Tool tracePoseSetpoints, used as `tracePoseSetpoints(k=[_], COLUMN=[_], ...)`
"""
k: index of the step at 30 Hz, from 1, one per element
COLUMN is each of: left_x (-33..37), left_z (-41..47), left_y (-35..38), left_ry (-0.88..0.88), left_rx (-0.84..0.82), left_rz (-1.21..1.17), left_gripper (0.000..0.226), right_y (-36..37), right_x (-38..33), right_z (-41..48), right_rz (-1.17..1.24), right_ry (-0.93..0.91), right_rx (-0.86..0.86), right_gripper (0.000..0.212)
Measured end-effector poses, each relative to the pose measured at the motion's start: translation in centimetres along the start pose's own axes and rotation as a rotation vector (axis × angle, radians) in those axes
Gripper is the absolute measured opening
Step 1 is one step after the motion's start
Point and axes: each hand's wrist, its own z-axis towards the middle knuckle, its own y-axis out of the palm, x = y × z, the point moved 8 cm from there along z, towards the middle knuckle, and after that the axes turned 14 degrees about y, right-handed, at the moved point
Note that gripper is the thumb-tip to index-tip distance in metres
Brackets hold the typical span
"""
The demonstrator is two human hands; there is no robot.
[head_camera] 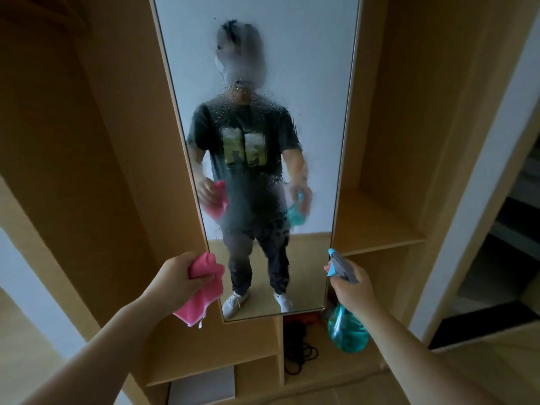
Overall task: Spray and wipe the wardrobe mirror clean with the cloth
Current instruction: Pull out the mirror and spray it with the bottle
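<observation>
Your left hand [178,280], at lower left corner of mirror [315,83], grips bunched pink cloth [204,290], fingers curled round it. Cloth overlaps mirror's frame edge; contact with glass unclear. Your right hand [352,287], just right of mirror's lower right edge, grips teal spray bottle [346,328] at neck, grey-and-blue nozzle toward mirror. Mirror upright in light wood wardrobe [388,141]; droplets and runs cover upper and middle glass. Green T-shirt print [242,147] reflected in mirror is blurred by droplets, unreadable. Black cable [298,346] lies in compartment below mirror.
</observation>
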Motion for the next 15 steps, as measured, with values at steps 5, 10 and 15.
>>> tracePoseSetpoints(k=[5, 10, 15], left_x=[0.2, 0.6, 1.2], left_z=[0.6, 1.1, 1.4], left_y=[0.8, 1.1, 1.5], left_ry=[-0.012, -0.003, 0.014], left_rx=[-0.016, -0.017, -0.023], left_rz=[-0.013, 0.002, 0.000], left_gripper=[0.011, 0.013, 0.018], right_y=[-0.7, -1.3, -1.9], right_x=[0.4, 0.6, 0.9], right_z=[0.2, 0.5, 1.1], right_rz=[0.007, 0.021, 0.007], right_ry=[0.002, 0.015, 0.023], right_rx=[-0.010, 0.007, 0.031], right_gripper=[0.026, 0.024, 0.018])
